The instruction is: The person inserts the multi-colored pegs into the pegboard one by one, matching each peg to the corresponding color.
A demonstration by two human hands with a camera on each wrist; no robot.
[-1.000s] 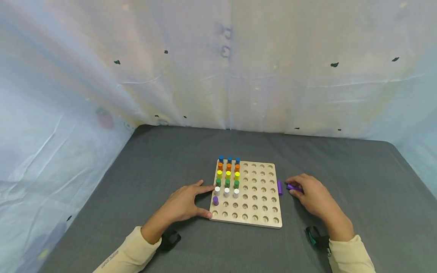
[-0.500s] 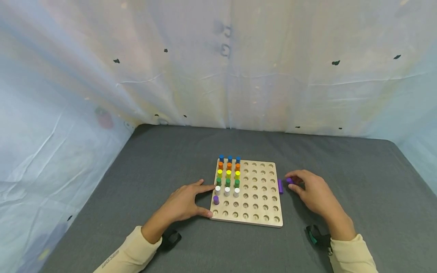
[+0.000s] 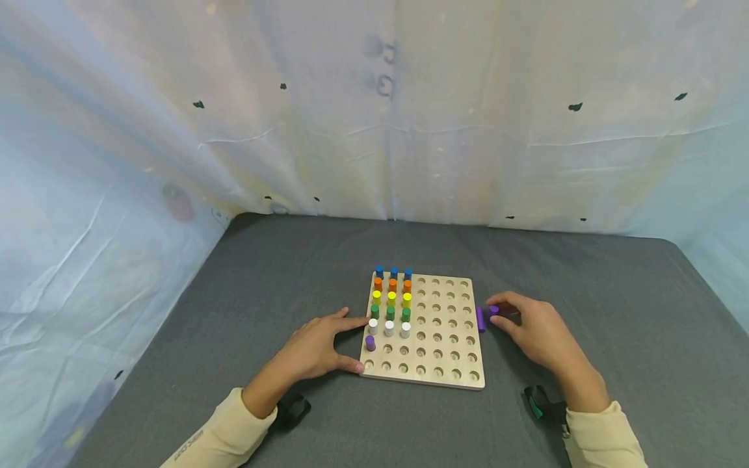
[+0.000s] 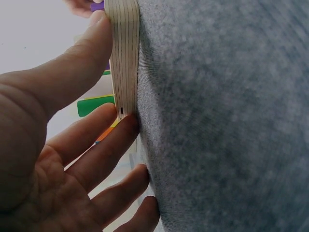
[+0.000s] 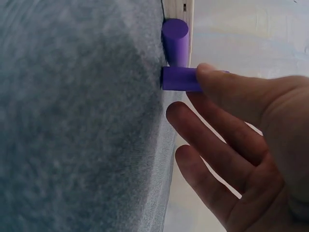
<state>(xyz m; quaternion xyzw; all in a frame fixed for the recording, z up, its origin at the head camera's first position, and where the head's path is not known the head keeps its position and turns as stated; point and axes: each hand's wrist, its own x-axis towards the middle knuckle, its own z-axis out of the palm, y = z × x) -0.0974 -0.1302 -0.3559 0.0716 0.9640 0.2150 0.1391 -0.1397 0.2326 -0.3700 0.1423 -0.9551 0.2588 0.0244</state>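
In the head view my right hand (image 3: 535, 328) pinches a purple peg (image 3: 494, 311) between thumb and index finger. The peg stands upright; in the right wrist view its lower end is right at the grey cloth. A second purple peg (image 5: 176, 41) lies against the right edge of the wooden pegboard (image 3: 439, 383). My left hand (image 3: 310, 348) rests at the board's left side, thumb at the near corner and index fingertip farther up the edge. Blue, orange, yellow, green and white pegs (image 3: 389, 329) stand three to a row, and one purple peg (image 3: 370, 343) stands in front of them.
Grey cloth (image 3: 421, 429) covers the table around the board. Pale printed sheets (image 3: 445, 130) hang at the back and sides. A black strap (image 3: 290, 413) is at the left wrist, another strap (image 3: 544, 404) at the right.
The purple peg in my right hand has gone from lying flat to upright, and that hand has shifted slightly left and away from me. My left hand has stayed in place.
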